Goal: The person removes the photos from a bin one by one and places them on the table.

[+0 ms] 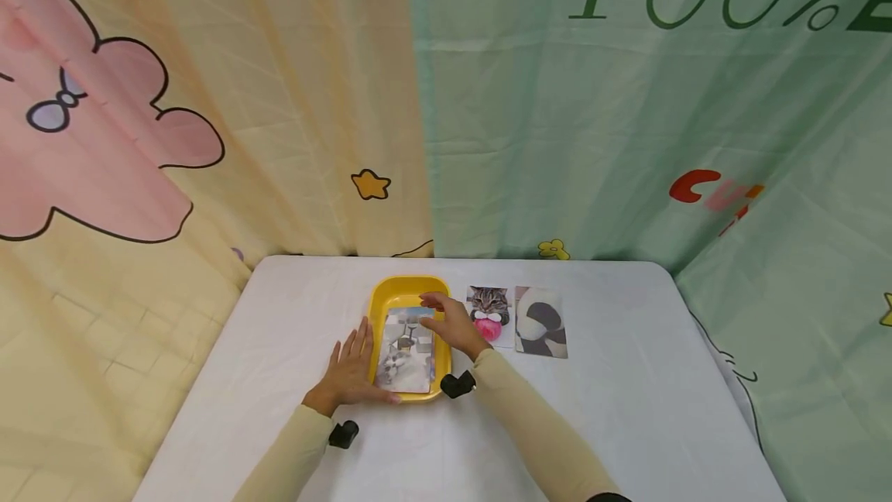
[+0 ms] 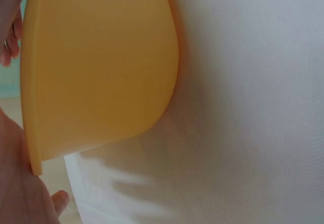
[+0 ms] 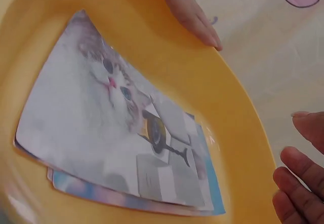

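A yellow plastic tray [image 1: 411, 282] with raised walls stands on the table and holds a small stack of picture cards [image 1: 404, 355]. On top lies a card with a pale cat and a glass [image 3: 111, 117]; a bluish card edge shows beneath it. My left hand [image 1: 351, 370] rests along the tray's left rim with its fingers straight and spread. Over the tray's right side hovers my right hand [image 1: 454, 324], fingers loosely bent. Nothing shows between those fingers in the right wrist view. The left wrist view has the tray's outer wall [image 2: 101, 72] beside the left palm.
Right of the tray lie two more cards: a tabby cat card with a pink ball [image 1: 488, 302] and a black-and-white plush-like card [image 1: 540, 322]. They rest on a white-covered table [image 1: 627, 393]. Printed curtains [image 1: 523, 138] hang behind and at both sides.
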`<state>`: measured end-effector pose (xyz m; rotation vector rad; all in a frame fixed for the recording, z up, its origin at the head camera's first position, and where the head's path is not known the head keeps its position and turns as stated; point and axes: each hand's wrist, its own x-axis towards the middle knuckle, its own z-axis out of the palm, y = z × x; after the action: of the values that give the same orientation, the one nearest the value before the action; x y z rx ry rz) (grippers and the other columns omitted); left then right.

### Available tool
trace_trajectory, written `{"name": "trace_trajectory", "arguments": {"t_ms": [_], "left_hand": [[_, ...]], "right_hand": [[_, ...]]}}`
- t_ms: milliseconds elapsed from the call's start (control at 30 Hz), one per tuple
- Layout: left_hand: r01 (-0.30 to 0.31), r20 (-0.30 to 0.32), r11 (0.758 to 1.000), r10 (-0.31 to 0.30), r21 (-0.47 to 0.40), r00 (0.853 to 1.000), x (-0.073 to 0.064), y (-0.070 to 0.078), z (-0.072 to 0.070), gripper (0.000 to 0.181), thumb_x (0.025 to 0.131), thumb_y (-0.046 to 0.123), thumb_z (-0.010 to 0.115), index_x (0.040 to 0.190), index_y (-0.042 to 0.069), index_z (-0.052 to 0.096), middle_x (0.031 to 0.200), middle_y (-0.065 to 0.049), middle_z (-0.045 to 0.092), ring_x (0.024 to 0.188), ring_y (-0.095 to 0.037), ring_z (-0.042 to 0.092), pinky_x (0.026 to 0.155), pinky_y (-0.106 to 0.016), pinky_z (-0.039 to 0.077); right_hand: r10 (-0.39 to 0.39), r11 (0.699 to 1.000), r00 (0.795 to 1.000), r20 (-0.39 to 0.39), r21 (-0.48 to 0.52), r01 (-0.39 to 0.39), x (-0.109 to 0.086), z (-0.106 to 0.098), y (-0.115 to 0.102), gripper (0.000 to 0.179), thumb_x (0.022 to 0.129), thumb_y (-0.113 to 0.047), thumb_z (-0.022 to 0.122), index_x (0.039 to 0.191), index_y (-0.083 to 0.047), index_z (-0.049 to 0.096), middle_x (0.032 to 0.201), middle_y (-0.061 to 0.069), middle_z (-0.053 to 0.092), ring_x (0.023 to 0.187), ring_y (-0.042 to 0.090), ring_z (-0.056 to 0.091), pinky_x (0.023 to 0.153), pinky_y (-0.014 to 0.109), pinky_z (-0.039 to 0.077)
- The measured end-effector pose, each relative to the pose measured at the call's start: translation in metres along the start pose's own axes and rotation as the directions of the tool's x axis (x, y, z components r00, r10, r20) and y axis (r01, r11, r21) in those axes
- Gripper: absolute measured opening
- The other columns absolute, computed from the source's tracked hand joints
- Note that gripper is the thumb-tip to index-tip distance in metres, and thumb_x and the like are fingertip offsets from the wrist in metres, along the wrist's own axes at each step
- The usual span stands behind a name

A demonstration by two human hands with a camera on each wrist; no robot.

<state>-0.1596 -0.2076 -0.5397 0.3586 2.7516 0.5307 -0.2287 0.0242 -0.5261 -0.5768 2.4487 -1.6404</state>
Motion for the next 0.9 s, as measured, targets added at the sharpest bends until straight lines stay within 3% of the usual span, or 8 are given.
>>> {"name": "trace_trajectory", "arguments": {"t_ms": [200, 400, 533, 767, 900], "left_hand": [[0.002, -0.015, 1.000, -0.001, 0.025, 1.000, 0.000, -0.003, -0.001, 0.150, 0.053, 0.081, 0.071, 0.151, -0.008, -0.001, 0.160, -0.021, -0.008, 0.144, -0.044, 0.008, 0.113, -0.062, 0.004], [0.005, 0.006, 1.000, -0.005, 0.028, 1.000, 0.001, 0.000, -0.001, 0.148, 0.055, 0.078, 0.073, 0.151, -0.006, -0.003, 0.160, -0.020, -0.010, 0.144, -0.043, 0.007, 0.113, -0.061, 0.004], [0.019, 0.008, 1.000, -0.019, 0.023, 1.000, 0.000, 0.002, 0.000, 0.149, 0.054, 0.078, 0.073, 0.151, -0.006, -0.003, 0.160, -0.019, -0.009, 0.144, -0.043, 0.007, 0.114, -0.061, 0.004], [0.015, 0.003, 1.000, -0.015, 0.026, 1.000, 0.000, 0.002, 0.001, 0.150, 0.053, 0.079, 0.073, 0.151, -0.006, -0.002, 0.160, -0.020, -0.008, 0.144, -0.043, 0.009, 0.114, -0.061, 0.005], [0.007, -0.002, 0.999, -0.007, 0.031, 1.000, 0.000, 0.001, 0.001, 0.149, 0.054, 0.079, 0.072, 0.151, -0.007, -0.001, 0.160, -0.021, -0.008, 0.144, -0.043, 0.009, 0.113, -0.061, 0.005]], "right_hand": [[0.069, 0.997, 0.997, 0.024, 0.020, -0.069, 0.010, 0.030, -0.009, 0.044, 0.089, -0.005, 0.067, 0.130, 0.006, 0.052, 0.126, 0.024, 0.058, 0.120, 0.041, 0.051, 0.105, 0.049, 0.038], [0.218, 0.974, 0.975, -0.044, -0.052, -0.220, 0.017, 0.053, 0.001, 0.044, 0.087, -0.007, 0.069, 0.128, -0.001, 0.057, 0.126, 0.015, 0.060, 0.117, 0.032, 0.055, 0.101, 0.045, 0.044], [0.279, 0.949, 0.955, -0.102, -0.124, -0.290, 0.019, 0.060, 0.011, 0.045, 0.083, -0.012, 0.072, 0.126, -0.004, 0.061, 0.123, 0.010, 0.063, 0.114, 0.027, 0.056, 0.100, 0.043, 0.044], [0.258, 0.929, 0.959, -0.117, -0.242, -0.279, 0.020, 0.062, 0.015, 0.043, 0.079, -0.011, 0.075, 0.120, -0.001, 0.066, 0.114, 0.010, 0.068, 0.111, 0.029, 0.058, 0.099, 0.047, 0.031], [0.273, 0.929, 0.959, -0.070, -0.238, -0.282, 0.020, 0.061, 0.014, 0.041, 0.078, -0.008, 0.075, 0.116, 0.001, 0.067, 0.110, 0.010, 0.069, 0.105, 0.027, 0.060, 0.098, 0.043, 0.036]]}}
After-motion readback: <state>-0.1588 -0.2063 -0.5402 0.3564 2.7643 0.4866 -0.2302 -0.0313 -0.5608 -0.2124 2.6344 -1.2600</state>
